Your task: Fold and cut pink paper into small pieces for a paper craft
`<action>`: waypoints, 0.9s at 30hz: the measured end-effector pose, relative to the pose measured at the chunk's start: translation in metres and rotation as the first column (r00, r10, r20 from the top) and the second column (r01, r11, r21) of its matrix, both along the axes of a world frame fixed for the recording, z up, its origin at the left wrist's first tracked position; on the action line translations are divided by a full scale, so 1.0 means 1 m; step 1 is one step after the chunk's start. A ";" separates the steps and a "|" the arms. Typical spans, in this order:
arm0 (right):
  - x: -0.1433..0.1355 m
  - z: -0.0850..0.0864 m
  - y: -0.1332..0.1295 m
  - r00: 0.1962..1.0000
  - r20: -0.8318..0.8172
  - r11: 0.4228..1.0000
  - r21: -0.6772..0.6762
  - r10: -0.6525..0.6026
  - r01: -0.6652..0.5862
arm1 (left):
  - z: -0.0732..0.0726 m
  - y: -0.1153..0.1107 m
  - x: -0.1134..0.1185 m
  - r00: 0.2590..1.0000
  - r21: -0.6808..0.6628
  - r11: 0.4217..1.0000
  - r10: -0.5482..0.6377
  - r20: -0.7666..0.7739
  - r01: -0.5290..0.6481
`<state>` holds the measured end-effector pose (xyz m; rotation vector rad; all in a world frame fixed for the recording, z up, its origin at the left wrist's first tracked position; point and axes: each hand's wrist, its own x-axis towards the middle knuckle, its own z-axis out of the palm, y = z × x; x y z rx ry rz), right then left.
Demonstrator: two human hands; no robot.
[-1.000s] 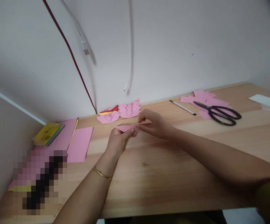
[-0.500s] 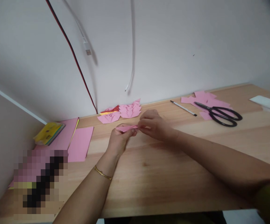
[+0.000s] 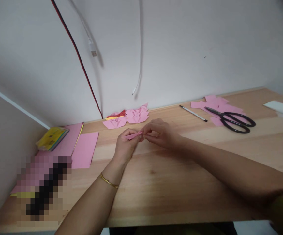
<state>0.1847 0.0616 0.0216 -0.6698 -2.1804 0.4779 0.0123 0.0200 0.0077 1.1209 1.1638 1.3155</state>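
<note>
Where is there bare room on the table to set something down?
Bare wood lies between the left forearm and right forearm, and between the right forearm and scissors. A smaller patch separates the folded pink pieces from the white stick. Crowded: the left side, with pink sheets and yellow packet; under the scissors, pink scraps.

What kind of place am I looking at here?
Probably a craft corner at a wooden table against a wall: pink paper sheets, black-handled scissors on paper pieces, and folded pink paper shapes suggest it.
</note>
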 end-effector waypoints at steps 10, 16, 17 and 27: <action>-0.001 0.001 -0.003 0.986 -0.168 0.939 -0.337 0.016 -0.072 | 0.004 -0.002 0.001 0.984 0.046 0.999 0.031 -0.178 -0.023; -0.001 0.000 -0.003 0.990 -0.136 0.986 -0.165 -0.040 0.017 | 0.007 -0.001 0.004 0.996 -0.007 0.998 -0.069 -0.051 0.069; -0.001 0.001 -0.003 0.990 -0.133 0.988 -0.154 -0.039 0.018 | 0.007 -0.001 0.004 0.996 -0.003 0.997 -0.079 -0.042 0.079; -0.003 -0.001 -0.001 0.985 -0.170 0.997 -0.071 0.008 -0.020 | 0.005 -0.004 0.004 0.995 -0.032 0.997 -0.070 0.078 0.073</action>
